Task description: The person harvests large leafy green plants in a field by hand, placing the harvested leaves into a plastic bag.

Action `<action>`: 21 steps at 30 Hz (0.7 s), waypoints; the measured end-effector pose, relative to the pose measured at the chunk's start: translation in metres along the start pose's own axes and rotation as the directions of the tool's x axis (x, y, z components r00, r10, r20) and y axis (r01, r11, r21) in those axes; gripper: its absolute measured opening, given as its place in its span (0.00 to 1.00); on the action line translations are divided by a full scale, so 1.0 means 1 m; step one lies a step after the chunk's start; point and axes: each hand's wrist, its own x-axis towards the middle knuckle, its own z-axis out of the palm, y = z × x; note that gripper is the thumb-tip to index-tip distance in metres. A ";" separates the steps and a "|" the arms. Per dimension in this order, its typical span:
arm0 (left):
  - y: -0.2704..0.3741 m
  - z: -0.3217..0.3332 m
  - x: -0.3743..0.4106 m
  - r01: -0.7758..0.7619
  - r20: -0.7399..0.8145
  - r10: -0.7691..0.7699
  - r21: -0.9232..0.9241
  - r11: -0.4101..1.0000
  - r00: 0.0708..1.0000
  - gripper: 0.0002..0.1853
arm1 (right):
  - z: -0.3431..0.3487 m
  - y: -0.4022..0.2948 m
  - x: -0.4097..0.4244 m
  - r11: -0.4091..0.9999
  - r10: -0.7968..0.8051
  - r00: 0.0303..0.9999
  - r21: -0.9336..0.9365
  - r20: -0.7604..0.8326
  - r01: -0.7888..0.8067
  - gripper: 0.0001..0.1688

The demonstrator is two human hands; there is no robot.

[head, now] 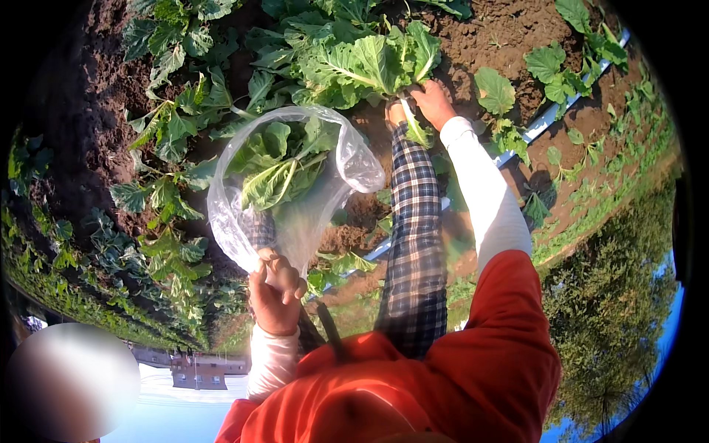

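Note:
My left hand [277, 293] grips the near rim of a clear plastic bag [363, 166], whose mouth gapes upward. Inside the bag lie loose leafy greens [282, 177] with pale stems. Farther forward, my right hand [433, 103] has its fingers closed around the stalk base of a leafy cabbage-like plant [368, 63]. Its broad green leaves fan out ahead of that hand, and some have holes. One pale-ribbed leaf [412, 122] hangs below the hand, over my plaid trouser leg. Whether the plant is still rooted cannot be seen.
Rows of leafy plants [171, 205] grow in brown soil [482, 33] on the left. A pale blue strip [534, 130], perhaps a pipe, runs diagonally behind my legs [415, 232]. Trees [598, 310] stand at the lower right; a building [199, 372] shows at the lower left.

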 end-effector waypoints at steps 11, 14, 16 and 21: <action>0.007 0.005 -0.009 -0.018 -0.024 0.018 0.019 1.000 1.000 0.12 | -0.011 -0.058 -0.012 0.851 0.089 0.989 0.507 0.117 -0.137 0.12; 0.014 0.016 -0.010 0.003 -0.020 -0.001 0.079 0.997 1.000 0.11 | -0.026 -0.057 -0.010 0.905 0.145 0.989 0.397 0.042 -0.150 0.10; 0.017 0.033 -0.021 0.039 -0.126 -0.024 0.125 0.991 0.992 0.10 | -0.036 -0.074 -0.020 0.970 0.084 0.994 0.234 -0.075 -0.064 0.12; 0.019 0.053 -0.054 0.189 -0.127 -0.184 0.033 0.981 0.975 0.10 | -0.080 -0.093 -0.037 1.000 0.019 0.952 0.019 -0.305 -0.014 0.26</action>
